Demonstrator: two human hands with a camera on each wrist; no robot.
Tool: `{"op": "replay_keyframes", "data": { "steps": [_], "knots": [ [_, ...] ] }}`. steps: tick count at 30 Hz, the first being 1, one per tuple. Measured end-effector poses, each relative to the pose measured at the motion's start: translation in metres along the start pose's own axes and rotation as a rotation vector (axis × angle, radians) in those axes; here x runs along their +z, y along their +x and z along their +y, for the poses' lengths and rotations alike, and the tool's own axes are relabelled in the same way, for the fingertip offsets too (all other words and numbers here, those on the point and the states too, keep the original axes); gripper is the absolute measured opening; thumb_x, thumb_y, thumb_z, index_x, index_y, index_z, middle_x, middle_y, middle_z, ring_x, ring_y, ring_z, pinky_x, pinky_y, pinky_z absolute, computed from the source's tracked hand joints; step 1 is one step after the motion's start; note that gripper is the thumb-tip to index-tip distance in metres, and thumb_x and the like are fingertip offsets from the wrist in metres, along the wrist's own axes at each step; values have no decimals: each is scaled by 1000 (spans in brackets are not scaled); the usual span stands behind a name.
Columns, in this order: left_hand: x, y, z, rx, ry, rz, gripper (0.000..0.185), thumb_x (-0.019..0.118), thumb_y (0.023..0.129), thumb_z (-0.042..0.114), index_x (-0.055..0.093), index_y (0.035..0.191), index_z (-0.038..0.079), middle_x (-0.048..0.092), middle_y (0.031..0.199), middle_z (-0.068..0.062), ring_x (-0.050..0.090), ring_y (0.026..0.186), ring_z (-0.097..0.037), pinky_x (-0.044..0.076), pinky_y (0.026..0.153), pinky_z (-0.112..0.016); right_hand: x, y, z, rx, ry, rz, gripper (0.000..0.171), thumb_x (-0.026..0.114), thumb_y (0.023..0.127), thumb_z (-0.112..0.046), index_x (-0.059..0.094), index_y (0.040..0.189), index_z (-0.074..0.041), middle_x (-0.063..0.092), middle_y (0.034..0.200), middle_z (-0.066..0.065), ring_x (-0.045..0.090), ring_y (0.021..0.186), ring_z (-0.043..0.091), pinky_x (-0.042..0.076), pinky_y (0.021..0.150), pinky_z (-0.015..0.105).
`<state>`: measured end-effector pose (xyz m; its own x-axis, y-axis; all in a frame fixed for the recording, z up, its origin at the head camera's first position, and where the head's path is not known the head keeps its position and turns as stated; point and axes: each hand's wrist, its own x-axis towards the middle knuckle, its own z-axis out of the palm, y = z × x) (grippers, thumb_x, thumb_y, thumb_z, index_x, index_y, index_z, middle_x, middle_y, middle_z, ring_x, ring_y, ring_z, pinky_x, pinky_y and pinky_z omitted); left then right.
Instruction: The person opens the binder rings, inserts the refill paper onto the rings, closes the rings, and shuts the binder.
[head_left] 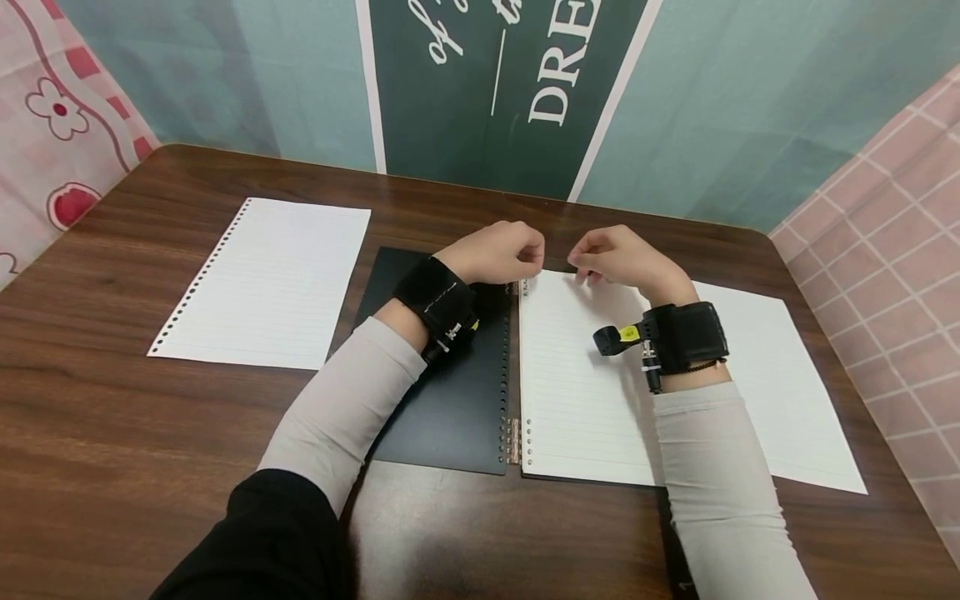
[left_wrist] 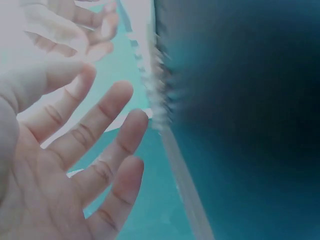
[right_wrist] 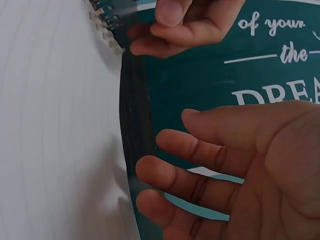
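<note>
Two hands sit at the far end of an open binder [head_left: 450, 400] lying flat on the worktop [head_left: 112, 433]. The left hand [head_left: 498, 252] hovers over the top of the black cover, beside the ring spine [head_left: 512, 367]; the wrist view shows its fingers loosely spread, grasping nothing. The right hand [head_left: 618, 257] is just across the spine, over the top edge of the lined page [head_left: 577, 392] filed in the binder; its fingers are relaxed and slightly bent, and it holds nothing. The hands are near each other but apart. One loose punched sheet [head_left: 262, 283] lies on the worktop well to the left of the binder. A second loose sheet [head_left: 787, 392] lies to the right, partly under the right forearm. A dark green banner [head_left: 502, 92] with white lettering hangs behind the worktop.
</note>
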<state>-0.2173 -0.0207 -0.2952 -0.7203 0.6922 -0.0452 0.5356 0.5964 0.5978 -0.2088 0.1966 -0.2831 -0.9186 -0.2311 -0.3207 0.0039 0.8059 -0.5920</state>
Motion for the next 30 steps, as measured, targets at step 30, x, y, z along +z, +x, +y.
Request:
{"op": "replay_keyframes", "data": {
  "steps": [30],
  "knots": [
    [26,9,37,145,69,-103,13,54,100,17,64,94,11,63,96,-1,51,82,-13,40,72,-23,-45,-41,48,96,16,56,42,48,104,-33,54,131,-1,65,100,3,58,93,19,44,87,40]
  ]
}}
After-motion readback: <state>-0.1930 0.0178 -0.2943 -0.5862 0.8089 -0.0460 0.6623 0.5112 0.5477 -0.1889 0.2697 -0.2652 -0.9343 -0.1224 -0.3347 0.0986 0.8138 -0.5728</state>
